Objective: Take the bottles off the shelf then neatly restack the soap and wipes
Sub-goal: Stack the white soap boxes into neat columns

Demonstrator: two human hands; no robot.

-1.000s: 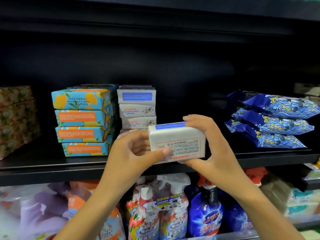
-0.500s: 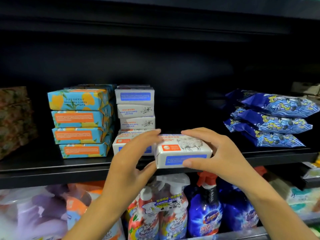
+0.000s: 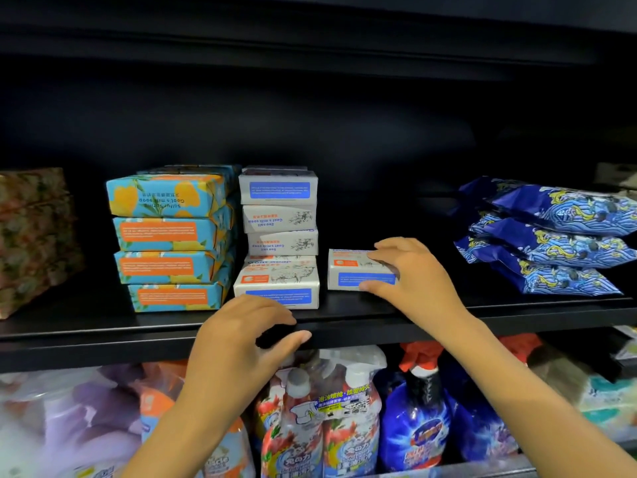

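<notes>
My right hand (image 3: 420,281) hides the right end of the soap box (image 3: 355,276), fingers over its top, thumb at its front; the box rests on the shelf (image 3: 103,326) just beside the soap stack (image 3: 280,236). My left hand (image 3: 241,343) hangs loosely curled, empty.

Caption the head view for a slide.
Right hand holds white soap box on shelf; left hand hovers empty below.

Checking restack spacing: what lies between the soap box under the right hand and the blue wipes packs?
Head view: only the right hand, gripping the soap box, then bare black shelf up to the wipes packs.
</notes>
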